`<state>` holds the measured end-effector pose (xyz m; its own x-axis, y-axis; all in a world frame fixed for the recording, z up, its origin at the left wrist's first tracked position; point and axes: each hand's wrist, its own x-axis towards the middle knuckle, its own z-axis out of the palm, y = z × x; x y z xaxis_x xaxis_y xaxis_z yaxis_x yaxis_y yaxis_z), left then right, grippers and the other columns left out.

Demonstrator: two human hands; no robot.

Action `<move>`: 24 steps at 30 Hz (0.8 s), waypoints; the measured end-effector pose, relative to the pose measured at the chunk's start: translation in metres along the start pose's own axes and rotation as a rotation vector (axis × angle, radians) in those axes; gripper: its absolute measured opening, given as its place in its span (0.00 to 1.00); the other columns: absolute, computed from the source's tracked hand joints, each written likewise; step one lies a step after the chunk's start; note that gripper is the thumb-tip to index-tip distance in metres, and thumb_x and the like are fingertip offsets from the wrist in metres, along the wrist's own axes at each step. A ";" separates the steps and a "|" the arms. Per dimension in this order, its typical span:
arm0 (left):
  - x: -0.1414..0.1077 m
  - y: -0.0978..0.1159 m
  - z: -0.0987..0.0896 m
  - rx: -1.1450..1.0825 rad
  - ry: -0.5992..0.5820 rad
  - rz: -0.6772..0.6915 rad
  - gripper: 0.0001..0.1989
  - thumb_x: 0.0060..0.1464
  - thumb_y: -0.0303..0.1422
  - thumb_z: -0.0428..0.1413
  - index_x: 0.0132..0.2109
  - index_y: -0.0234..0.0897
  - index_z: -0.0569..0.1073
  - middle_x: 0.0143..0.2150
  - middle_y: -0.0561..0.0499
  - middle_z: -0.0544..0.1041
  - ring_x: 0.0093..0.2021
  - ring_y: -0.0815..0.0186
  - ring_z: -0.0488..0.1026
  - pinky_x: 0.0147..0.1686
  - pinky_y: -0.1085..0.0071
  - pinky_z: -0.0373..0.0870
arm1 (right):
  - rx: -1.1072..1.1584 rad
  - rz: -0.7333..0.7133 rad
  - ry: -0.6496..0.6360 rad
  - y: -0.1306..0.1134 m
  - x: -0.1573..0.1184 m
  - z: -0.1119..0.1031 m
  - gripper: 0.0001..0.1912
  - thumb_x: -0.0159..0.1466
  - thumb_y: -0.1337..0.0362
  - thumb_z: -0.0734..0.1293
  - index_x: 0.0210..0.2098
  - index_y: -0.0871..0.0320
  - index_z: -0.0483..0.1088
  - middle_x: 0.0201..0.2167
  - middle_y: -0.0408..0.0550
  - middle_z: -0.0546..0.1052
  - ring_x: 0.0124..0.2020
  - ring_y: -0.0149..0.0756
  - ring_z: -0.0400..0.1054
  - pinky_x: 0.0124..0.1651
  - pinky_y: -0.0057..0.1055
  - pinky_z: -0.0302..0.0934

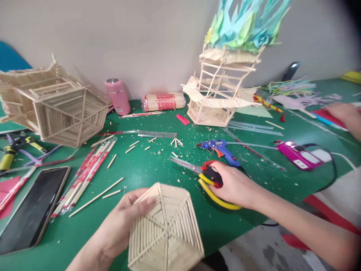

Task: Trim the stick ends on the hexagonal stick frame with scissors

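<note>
My left hand (124, 216) is closed on the left edge of a hexagonal stick panel (180, 229), thumb on top. The panel is made of thin wooden sticks laid in wedges, held tilted at the table's front edge. My right hand (232, 184) is closed around the handles of a pair of scissors (187, 165), its blades pointing left over the table. Red, black and yellow handle parts show by the fingers; part of the grip is hidden. Just behind the scissors lies a blue glue gun (216, 147), with short cut sticks (132, 146) and crumbs around.
A stick tower (222, 101) topped with paper leaves stands behind; another stick structure (64, 105) lies left. Also there are a pink flask (117, 97), wrapped chopsticks (84, 173), a phone (34, 210), pliers (21, 145) and a magenta power strip (299, 155). Another person's hand (342, 114) is at right.
</note>
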<state>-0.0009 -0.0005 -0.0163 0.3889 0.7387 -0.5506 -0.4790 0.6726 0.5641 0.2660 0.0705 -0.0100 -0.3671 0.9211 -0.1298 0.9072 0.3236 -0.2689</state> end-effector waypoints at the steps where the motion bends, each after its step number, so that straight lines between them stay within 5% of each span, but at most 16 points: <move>1: 0.001 0.004 0.000 -0.051 0.074 0.032 0.09 0.47 0.31 0.62 0.35 0.30 0.77 0.28 0.45 0.80 0.27 0.62 0.77 0.29 0.70 0.73 | -0.025 0.013 0.027 0.001 0.003 0.003 0.14 0.54 0.58 0.62 0.38 0.58 0.63 0.31 0.51 0.76 0.31 0.43 0.72 0.30 0.33 0.63; 7: 0.011 0.019 -0.005 -0.151 0.279 0.138 0.09 0.57 0.28 0.49 0.37 0.28 0.74 0.29 0.42 0.80 0.29 0.58 0.78 0.33 0.64 0.75 | -0.173 -0.054 0.143 0.006 0.016 0.016 0.22 0.53 0.57 0.63 0.45 0.62 0.67 0.44 0.59 0.75 0.45 0.53 0.68 0.45 0.44 0.62; 11: 0.016 0.018 -0.009 -0.137 0.324 0.181 0.12 0.59 0.28 0.45 0.42 0.27 0.72 0.30 0.41 0.80 0.32 0.57 0.78 0.34 0.61 0.75 | -0.239 -0.061 0.257 0.005 0.012 0.016 0.28 0.54 0.55 0.63 0.50 0.66 0.65 0.48 0.66 0.72 0.47 0.64 0.65 0.42 0.57 0.59; 17: 0.000 0.020 -0.001 0.009 0.433 0.431 0.12 0.56 0.32 0.52 0.47 0.35 0.72 0.38 0.47 0.80 0.43 0.56 0.76 0.42 0.63 0.73 | -0.105 -0.216 0.528 -0.028 -0.011 0.009 0.21 0.62 0.59 0.60 0.53 0.60 0.60 0.51 0.59 0.67 0.53 0.50 0.60 0.53 0.48 0.57; 18: -0.004 0.019 0.001 0.146 0.473 0.549 0.12 0.56 0.33 0.52 0.48 0.39 0.71 0.42 0.49 0.79 0.46 0.56 0.75 0.45 0.63 0.71 | -0.052 -0.252 0.546 -0.035 -0.015 0.010 0.20 0.62 0.60 0.59 0.53 0.59 0.59 0.50 0.57 0.68 0.53 0.46 0.61 0.53 0.44 0.58; 20: -0.007 0.013 0.001 0.799 0.553 0.933 0.14 0.58 0.32 0.50 0.51 0.42 0.70 0.49 0.51 0.76 0.50 0.57 0.72 0.48 0.64 0.69 | 0.231 -0.276 0.531 -0.048 -0.021 0.015 0.18 0.62 0.63 0.62 0.52 0.56 0.59 0.48 0.54 0.68 0.51 0.43 0.62 0.51 0.40 0.61; 22: -0.001 0.001 -0.001 1.582 0.397 1.278 0.19 0.59 0.26 0.45 0.57 0.38 0.64 0.54 0.43 0.73 0.53 0.55 0.69 0.49 0.59 0.67 | 0.417 -0.213 0.482 -0.057 -0.025 0.021 0.17 0.63 0.63 0.62 0.52 0.55 0.59 0.49 0.52 0.68 0.50 0.40 0.64 0.49 0.37 0.63; 24: 0.011 -0.013 -0.004 1.810 0.219 1.327 0.19 0.59 0.24 0.44 0.56 0.36 0.66 0.54 0.41 0.73 0.54 0.53 0.68 0.52 0.54 0.62 | 0.505 -0.149 0.449 -0.061 -0.027 0.027 0.16 0.63 0.63 0.61 0.51 0.54 0.60 0.48 0.51 0.69 0.48 0.39 0.65 0.47 0.36 0.64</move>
<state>0.0069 -0.0012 -0.0322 0.4309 0.7331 0.5262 0.7303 -0.6258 0.2738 0.2149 0.0196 -0.0152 -0.2611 0.9102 0.3214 0.6066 0.4137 -0.6789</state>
